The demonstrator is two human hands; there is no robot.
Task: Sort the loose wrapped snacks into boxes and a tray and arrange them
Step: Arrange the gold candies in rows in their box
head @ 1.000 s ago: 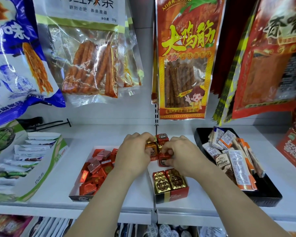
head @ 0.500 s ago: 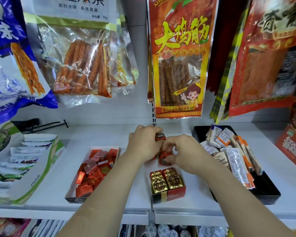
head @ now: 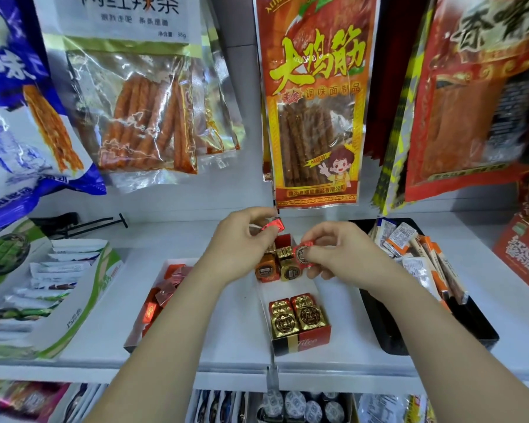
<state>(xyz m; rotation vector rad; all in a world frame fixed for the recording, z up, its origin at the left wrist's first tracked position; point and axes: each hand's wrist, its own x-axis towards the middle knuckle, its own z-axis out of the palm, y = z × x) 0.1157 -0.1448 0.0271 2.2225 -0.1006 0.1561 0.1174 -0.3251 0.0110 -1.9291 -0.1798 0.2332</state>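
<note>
- While raised over the rear of the middle box [head: 300, 343], pinches a flat red-wrapped snack [head: 272, 225] between thumb and curled fingers of the left hand [head: 242, 242], clear of everything below.
- Grips a round-faced red snack [head: 303, 254] in the curled fingers of the right hand [head: 339, 254], just above the rear row of the same box.
- Stocked at the rear of the middle box: an orange-wrapped piece [head: 266, 268] touching a gold-wrapped piece [head: 289, 268].
- Stocked at the front: two gold blocks [head: 297, 315], side by side against the front wall.
- Positioned left of the middle box, near it: a white box [head: 131, 345] of loose red squares [head: 165, 290], partly hidden behind the left forearm.
- Positioned right of the middle box: a black tray [head: 440, 340] of long wrapped bars [head: 425, 264], heaped toward the back.
- Placed at far left: a green-and-white carton [head: 74, 315] of pale sachets.
- All set on a white shelf [head: 242, 331], below hanging snack bags [head: 315, 102].
</note>
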